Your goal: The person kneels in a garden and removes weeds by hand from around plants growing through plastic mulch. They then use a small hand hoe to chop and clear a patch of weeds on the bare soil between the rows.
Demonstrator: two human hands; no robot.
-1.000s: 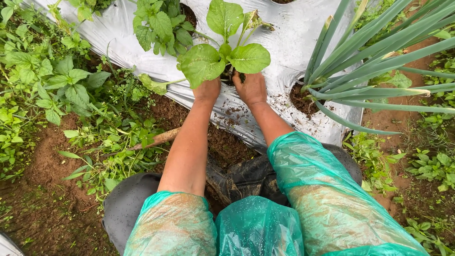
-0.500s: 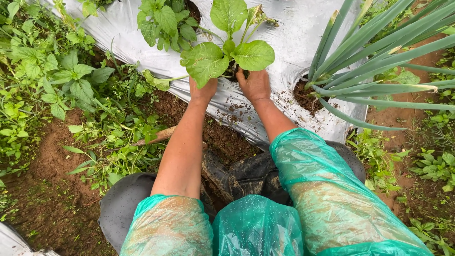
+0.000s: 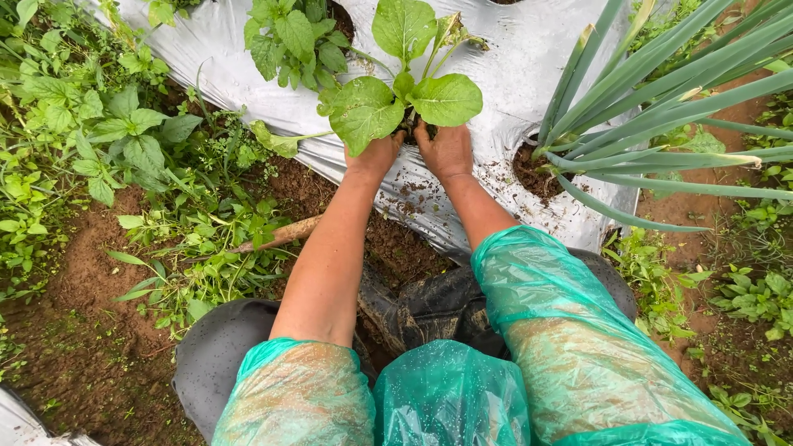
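Both hands at the base of a small leafy plant [image 3: 405,91] growing in a hole in the silver plastic sheet [image 3: 512,58] over the bed. Plant: broad rounded green leaves on pale thin stalks, two big leaves low in front, one tall leaf behind, a small yellowish crumpled leaf at top right; a few small holes in the left front leaf. It sits top centre, between a bushy weed clump [image 3: 289,37] to its left and long green onion leaves [image 3: 652,99] to its right.

Left hand [image 3: 373,157] reaches under the left front leaf, fingers tucked beneath it and hidden; cannot tell how far they are curled or whether they grip the stem. Right hand [image 3: 447,150] sits just beside it, fingers bent down into the hole at the stem base, tips hidden by leaves; grip not visible either. Hands nearly touching each other.

Soil crumbs on the sheet just below the hands. Green plastic sleeves [image 3: 537,297] wet with droplets. Wooden stick [image 3: 277,237] lies in the weeds left of the left forearm.
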